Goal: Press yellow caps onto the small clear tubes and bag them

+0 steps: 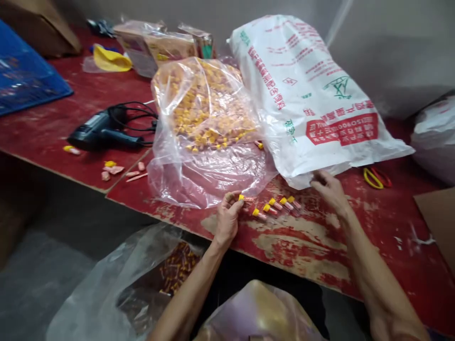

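My left hand [227, 215] pinches one small yellow-capped pink tube [244, 198] between closed fingers, just above the worn red surface [302, 246] beside a short row of matching tubes [275, 206]. My right hand [330, 189] rests with loosely curled, empty fingers touching the edge of the large white printed sack [313, 99], near the clear plastic bag of yellow pieces [204, 118].

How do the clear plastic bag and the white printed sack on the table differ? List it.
The clear plastic bag is see-through, showing yellow pieces inside; the white printed sack hides its contents. The sack bears red and green print; the clear bag is plain. The right hand touches the sack's edge; the left hand holds a small yellow-capped piece beside the clear bag. Both lie on the red table.
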Available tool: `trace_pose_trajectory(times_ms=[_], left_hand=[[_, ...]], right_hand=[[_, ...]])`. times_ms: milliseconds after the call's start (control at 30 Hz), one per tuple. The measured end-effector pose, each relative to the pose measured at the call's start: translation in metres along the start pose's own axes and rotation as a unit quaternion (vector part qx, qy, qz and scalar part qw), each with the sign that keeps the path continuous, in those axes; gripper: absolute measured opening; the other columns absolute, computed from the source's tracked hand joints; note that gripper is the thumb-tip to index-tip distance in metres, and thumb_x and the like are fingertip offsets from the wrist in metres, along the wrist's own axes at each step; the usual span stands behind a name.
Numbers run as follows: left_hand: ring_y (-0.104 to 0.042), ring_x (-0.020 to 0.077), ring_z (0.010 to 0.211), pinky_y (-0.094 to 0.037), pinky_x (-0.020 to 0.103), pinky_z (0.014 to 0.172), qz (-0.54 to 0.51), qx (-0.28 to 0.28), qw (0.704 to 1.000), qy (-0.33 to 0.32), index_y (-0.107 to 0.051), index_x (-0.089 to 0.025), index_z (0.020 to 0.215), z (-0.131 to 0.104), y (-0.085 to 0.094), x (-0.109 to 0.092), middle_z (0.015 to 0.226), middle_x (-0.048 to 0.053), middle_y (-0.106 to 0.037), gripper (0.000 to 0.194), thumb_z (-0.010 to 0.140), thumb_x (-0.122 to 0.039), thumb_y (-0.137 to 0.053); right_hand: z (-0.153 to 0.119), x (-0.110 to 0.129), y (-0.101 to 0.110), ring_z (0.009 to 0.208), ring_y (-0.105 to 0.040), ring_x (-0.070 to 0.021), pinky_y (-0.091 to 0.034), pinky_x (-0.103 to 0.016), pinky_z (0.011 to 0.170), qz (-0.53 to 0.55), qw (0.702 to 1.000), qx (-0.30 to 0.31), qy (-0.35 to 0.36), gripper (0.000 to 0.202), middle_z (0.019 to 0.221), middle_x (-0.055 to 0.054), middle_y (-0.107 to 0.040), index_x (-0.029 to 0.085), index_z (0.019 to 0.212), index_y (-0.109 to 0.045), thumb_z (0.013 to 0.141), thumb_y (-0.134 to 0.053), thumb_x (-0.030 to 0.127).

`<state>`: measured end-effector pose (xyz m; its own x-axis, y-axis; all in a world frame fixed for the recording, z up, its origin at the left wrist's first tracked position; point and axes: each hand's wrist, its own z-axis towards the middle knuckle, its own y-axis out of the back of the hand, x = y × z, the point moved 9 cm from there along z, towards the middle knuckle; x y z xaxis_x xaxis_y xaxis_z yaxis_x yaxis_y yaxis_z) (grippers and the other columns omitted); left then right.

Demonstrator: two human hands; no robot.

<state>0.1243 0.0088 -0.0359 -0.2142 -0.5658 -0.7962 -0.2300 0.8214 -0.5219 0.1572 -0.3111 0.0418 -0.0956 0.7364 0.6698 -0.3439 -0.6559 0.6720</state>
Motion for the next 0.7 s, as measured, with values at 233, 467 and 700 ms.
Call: trace_pose_trajectory(times_ms=[233, 467, 700], left_hand=[[-0.061, 0.0099, 0.063, -0.050, 0.020, 0.057, 0.040, 0.115, 0.992, 0.043, -0.061, -0.017, 0.096, -0.032, -0.050, 0.037, 0.082, 0.001, -0.066, 0.035, 0.067, -0.028, -0.076], [-0.063, 0.0137, 0.079, -0.052, 0.025, 0.074, 0.159, 0.136, 0.978, -0.009, -0.068, -0.018, 0.109, -0.054, -0.054, 0.038, 0.095, 0.003, -0.070, 0.034, 0.081, -0.036, -0.064], [-0.063, 0.0206, 0.099, -0.050, 0.032, 0.090, 0.327, 0.221, 0.905, -0.159, -0.065, -0.018, 0.116, -0.074, -0.079, 0.017, 0.111, 0.008, -0.067, 0.033, 0.091, -0.030, -0.047]], right_hand=[[-0.108, 0.060, -0.035, 0.100, -0.056, -0.0202, -0.049, -0.034, 0.085, 0.077, 0.978, 0.156, 0.115, 0.034, 0.109, -0.007, -0.057, 0.025, 0.123, -0.059, 0.090, -0.048, 0.024], [-0.121, 0.091, -0.056, 0.116, -0.050, -0.0238, -0.039, -0.046, 0.103, 0.062, 0.966, 0.155, 0.198, 0.032, 0.118, -0.010, -0.056, 0.021, 0.125, -0.052, 0.095, -0.042, 0.019], [-0.137, 0.100, -0.062, 0.099, -0.059, -0.0235, -0.052, -0.037, 0.082, 0.035, 0.975, 0.051, 0.215, 0.028, 0.107, -0.011, -0.060, 0.020, 0.122, -0.049, 0.097, -0.037, 0.019]])
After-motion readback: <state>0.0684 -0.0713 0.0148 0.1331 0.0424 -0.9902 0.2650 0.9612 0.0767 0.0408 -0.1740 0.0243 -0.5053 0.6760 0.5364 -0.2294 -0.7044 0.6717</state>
